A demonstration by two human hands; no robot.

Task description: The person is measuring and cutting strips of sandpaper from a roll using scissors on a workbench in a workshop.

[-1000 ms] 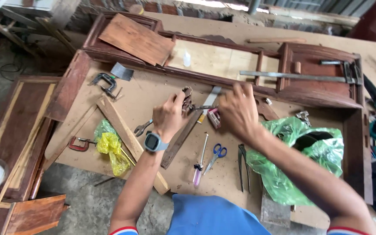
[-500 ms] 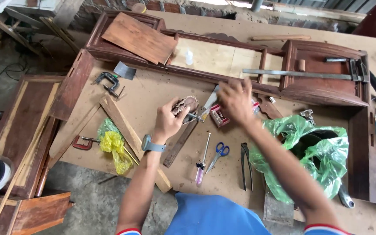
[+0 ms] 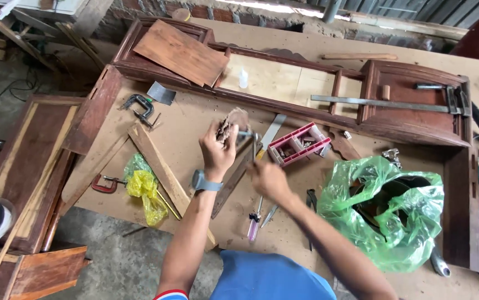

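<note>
Fingers of my left hand (image 3: pixel 219 150) clamped a wood piece (image 3: pixel 234 119) above bare board, left of the red box (image 3: pixel 299 144); my right hand (image 3: pixel 269 179) hung below it, fingers curled together, empty.

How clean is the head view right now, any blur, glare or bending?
Head view: even daylight, soft shadows; right hand motion-smeared, left hand and the small piece it holds fairly sharp; mild sheen on the green plastic bag; wide-angle lens bows the workbench edges.
</note>
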